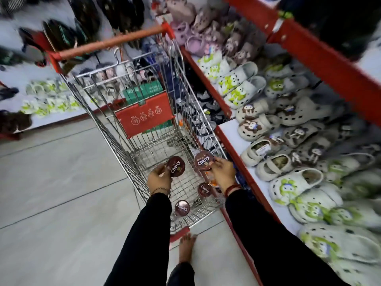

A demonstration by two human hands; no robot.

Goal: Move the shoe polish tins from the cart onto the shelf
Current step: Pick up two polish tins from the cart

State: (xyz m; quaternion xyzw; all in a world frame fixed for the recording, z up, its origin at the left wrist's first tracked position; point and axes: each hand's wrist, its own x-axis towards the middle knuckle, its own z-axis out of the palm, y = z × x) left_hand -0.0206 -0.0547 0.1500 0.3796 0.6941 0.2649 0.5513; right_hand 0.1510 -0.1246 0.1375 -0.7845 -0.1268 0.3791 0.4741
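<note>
My left hand (158, 179) holds a round dark brown tin (175, 166) marked "Cherry" over the wire cart (132, 129). A second such tin (204, 161) sits in my right hand (222, 172), near the cart's right side. Two more tins lie on the cart's wire floor: one (204, 189) just under my right wrist, another (182, 208) close to the near end between my sleeves. The red-edged shelf (231, 131) with a white surface runs along the right of the cart.
The shelf on the right is packed with white, green-trimmed and grey clogs (296, 182). Green boxes (142, 91) sit at the cart's far end behind a red flap (144, 114). A bare foot (186, 248) stands on the grey tiled floor. More footwear lines the left wall.
</note>
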